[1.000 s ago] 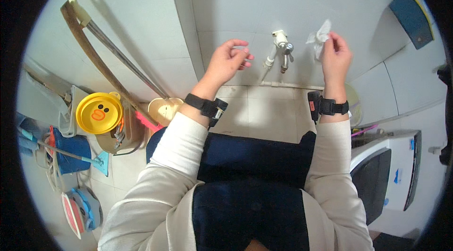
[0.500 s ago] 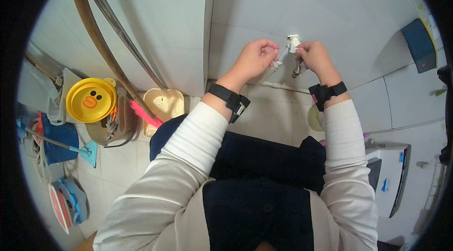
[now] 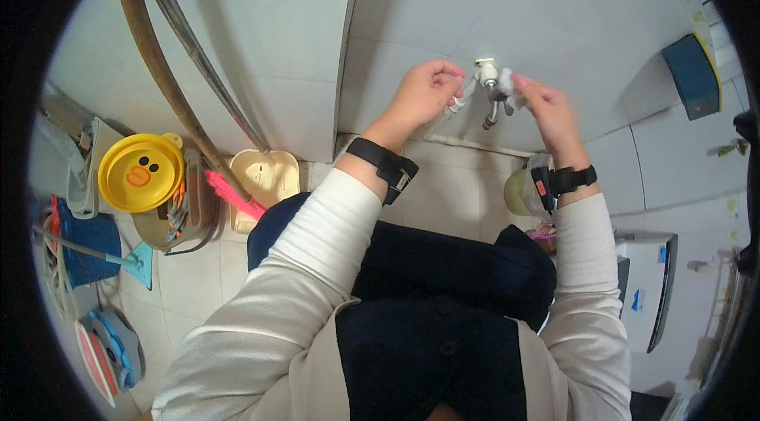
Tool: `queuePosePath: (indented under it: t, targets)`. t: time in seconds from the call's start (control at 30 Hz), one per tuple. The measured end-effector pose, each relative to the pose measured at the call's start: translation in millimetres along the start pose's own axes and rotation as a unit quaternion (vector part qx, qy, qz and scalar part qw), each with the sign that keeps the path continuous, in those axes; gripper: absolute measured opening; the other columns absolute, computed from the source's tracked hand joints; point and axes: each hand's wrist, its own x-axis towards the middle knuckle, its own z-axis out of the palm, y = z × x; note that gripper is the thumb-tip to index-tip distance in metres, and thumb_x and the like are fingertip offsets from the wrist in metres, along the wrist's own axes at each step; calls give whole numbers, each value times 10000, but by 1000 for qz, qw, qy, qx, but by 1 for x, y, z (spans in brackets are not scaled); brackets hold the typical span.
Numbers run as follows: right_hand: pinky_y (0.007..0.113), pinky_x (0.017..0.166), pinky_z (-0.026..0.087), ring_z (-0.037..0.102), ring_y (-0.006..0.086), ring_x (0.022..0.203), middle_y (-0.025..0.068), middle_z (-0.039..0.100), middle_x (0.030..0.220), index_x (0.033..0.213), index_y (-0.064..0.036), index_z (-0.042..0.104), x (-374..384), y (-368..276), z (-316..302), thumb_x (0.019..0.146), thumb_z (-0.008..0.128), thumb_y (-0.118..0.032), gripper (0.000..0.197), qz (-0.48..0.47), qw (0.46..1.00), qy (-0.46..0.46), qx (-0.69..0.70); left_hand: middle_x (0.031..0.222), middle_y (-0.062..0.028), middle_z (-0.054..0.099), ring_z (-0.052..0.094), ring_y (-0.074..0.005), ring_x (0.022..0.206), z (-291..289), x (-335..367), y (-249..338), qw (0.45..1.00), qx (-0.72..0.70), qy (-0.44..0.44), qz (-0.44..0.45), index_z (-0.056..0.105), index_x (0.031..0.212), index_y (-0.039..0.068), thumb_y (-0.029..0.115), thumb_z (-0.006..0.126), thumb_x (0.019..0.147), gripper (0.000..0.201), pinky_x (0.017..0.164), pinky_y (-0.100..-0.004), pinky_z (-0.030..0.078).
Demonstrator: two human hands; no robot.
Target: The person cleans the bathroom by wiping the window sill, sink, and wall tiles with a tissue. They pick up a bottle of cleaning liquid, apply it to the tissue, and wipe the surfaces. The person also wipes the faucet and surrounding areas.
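Note:
A metal tap (image 3: 492,112) sticks out from a white plastic pipe fitting (image 3: 485,72) on the tiled wall ahead. To its left is my left hand (image 3: 428,93), its thumb and fingers drawn together in a pinch; whatever it may hold is too small to make out. My right hand (image 3: 549,108) is just right of the tap, slightly smeared by motion. Between its thumb and fingertips is a blurred, crumpled white wad (image 3: 507,85), close against the tap's handle. A white pipe (image 3: 457,104) runs down from the fitting, partly behind my left hand.
Long poles (image 3: 176,76) lean on the left wall over a cream dustpan (image 3: 265,176) and a pink brush (image 3: 231,191). A yellow basin (image 3: 141,173), a blue bucket (image 3: 89,245) and several cleaning tools crowd the left floor. A white box-shaped appliance (image 3: 651,285) stands at right.
My right hand has drawn back from the fitting to the right, and a white wad now shows at its fingertips. The tap's handle has come into sight. My left hand stays pinched.

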Motion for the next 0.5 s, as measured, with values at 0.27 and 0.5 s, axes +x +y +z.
queuePosePath:
  t: [0.27,0.5]
  targets:
    - [410,672,504,636,374,797,247,637,866,984,58,500,-5,-16,40,847,624,-170,293,-40,872,-21,-487,785,-54,640,588,-90,667,3,1,-3,1000,5,0,21,600,1008,-21,105,584,885,176,610,-224,494]
    - [418,591,521,656,361,747,228,648,786,920,17,493,3,-7,54,881,564,-292,319,-28,797,-34,-602,767,-48,637,576,-83,645,0,0,-4,999,32,4,22,600,995,-18,108,584,885,168,599,-223,492]
